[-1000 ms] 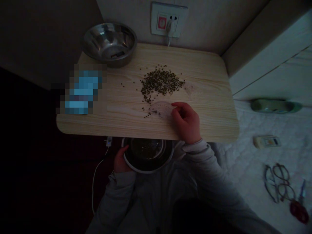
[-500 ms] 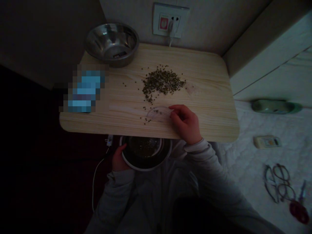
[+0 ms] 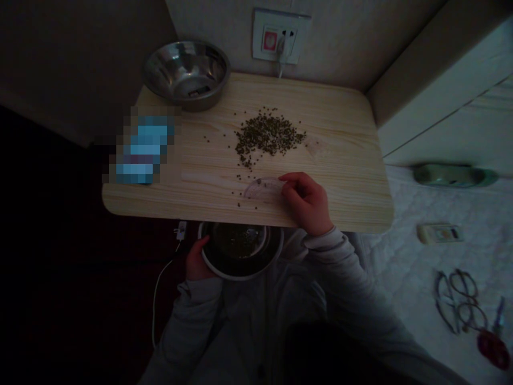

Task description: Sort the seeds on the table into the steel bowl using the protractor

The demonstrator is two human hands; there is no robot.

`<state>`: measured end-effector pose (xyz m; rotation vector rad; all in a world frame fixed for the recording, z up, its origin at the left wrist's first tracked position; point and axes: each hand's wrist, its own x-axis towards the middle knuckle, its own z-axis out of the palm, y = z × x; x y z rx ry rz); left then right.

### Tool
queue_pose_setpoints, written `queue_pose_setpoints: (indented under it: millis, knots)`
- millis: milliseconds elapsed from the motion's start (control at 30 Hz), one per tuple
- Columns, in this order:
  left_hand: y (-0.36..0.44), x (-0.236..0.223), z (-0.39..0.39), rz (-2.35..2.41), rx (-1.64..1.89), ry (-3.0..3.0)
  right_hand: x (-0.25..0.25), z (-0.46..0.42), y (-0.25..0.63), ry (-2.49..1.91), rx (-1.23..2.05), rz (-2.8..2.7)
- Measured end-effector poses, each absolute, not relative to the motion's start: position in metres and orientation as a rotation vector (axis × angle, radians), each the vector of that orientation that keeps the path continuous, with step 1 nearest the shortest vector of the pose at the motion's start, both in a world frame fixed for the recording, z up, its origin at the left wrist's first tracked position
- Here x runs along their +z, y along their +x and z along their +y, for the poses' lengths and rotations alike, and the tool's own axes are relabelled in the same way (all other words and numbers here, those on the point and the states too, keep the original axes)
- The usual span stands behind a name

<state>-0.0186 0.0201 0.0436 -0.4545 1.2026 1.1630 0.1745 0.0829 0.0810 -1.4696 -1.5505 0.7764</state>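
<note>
My right hand (image 3: 306, 202) rests on the pale wooden table (image 3: 344, 206), pinching a clear, curved plastic scraper (image 3: 262, 189) flat against the wood. A few dark green seeds lie around the scraper's curved edge, and a loose pile of seeds (image 3: 266, 136) sits further from me. Below the table's near edge, my left hand (image 3: 196, 260) grips the rim of a white-rimmed dark bowl (image 3: 240, 251), which holds seeds at its bottom.
A steel bowl (image 3: 186, 75) stands at the table's far left corner. A pixelated blue object (image 3: 144, 152) lies at the left. A wall socket (image 3: 280, 36) with a plugged-in cable sits behind. Glasses (image 3: 457, 302) and red-handled scissors (image 3: 492, 347) lie on the bedding at right.
The scraper has slid toward the table's near edge, over the scattered seeds. My left hand and the bowl stay close to where they were, and the view has shifted slightly.
</note>
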Motion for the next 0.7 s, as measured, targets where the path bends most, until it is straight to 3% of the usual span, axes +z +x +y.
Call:
queue_pose_setpoints:
  millis: [700]
  knots:
    - [-0.0125, 0.0384, 0.0166, 1.178, 1.113, -0.447, 0.0855, 0.0805, 0.1752, -1.425, 0.841, -1.798]
